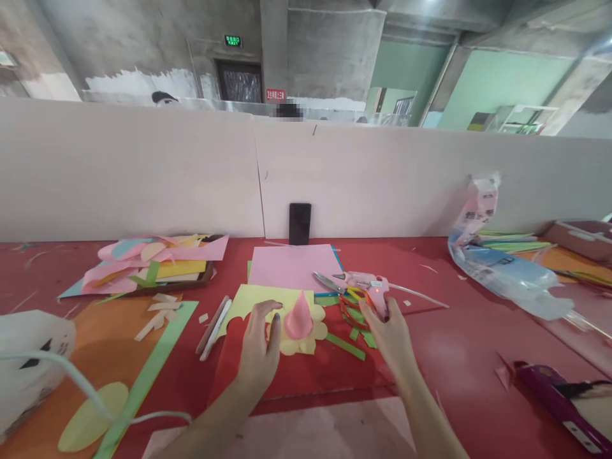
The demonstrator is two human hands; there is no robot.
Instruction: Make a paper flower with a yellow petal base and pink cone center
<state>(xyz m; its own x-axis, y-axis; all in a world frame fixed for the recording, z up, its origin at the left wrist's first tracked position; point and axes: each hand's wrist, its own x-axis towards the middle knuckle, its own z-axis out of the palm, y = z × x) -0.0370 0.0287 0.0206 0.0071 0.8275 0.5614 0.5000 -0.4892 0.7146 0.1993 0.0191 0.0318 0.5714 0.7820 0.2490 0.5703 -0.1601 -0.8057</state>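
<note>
My left hand (261, 338) is open beside a pink paper cone (299, 317), its fingers curved near the cone's left side. The cone stands upright at the middle of a pale yellow paper flower (318, 331), which lies on red paper (287, 379). To the right, my right hand (385, 322) is closed on the handle of a pink glue gun (364, 280), whose nozzle points left. Metal scissors (329, 282) with orange handles lie against the gun and partly under it. Green paper scraps (368, 338) are just left of my right hand.
Pink paper (287, 264) and a black phone (299, 223) are ahead, before a white partition (191, 172). Paper strips fill a tray (209, 274) at left. Clear plastic bags (511, 277) and a purple tool (549, 395) are at right. A white cable (71, 366) crosses the lower left.
</note>
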